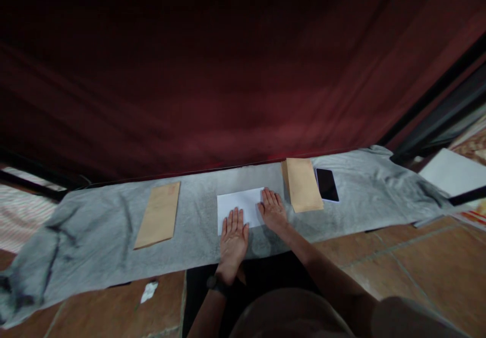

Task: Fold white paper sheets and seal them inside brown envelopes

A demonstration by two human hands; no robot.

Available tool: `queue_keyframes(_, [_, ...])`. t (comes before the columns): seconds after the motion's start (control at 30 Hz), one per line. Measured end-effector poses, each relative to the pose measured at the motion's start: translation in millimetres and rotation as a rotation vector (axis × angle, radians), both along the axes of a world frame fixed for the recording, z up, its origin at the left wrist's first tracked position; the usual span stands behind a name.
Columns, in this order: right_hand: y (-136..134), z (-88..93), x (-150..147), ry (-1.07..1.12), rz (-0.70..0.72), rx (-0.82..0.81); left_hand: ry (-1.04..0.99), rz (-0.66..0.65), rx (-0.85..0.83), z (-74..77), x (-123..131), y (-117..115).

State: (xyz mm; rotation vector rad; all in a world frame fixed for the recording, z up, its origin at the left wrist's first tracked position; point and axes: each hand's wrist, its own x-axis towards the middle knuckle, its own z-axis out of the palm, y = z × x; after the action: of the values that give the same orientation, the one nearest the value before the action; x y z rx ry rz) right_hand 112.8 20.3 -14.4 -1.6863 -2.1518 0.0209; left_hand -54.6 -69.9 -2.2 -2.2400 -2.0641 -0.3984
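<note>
Over there, 1 phone point(327, 184) lies on the grey cloth point(102, 231), 1 white scrap point(149, 291) on the floor tiles point(114, 310), red fabric point(228, 100) beyond.

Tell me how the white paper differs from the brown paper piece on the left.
Colour: the white paper is plain white, while the brown paper piece is tan.
Contact: the left hand and right hand rest on the white paper; neither touches the brown paper piece.
Pose: the white paper's long side runs crosswise, while the brown paper piece's runs away from the person, slanted.
Both lie on the grey cloth.
</note>
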Motion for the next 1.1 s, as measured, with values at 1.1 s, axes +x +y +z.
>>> queue_keyframes(1.1, [-77.0, 7.0, 23.8, -0.083, 0.271, 0.018, -0.067, -0.068, -0.031, 9.4, 0.2, -40.0])
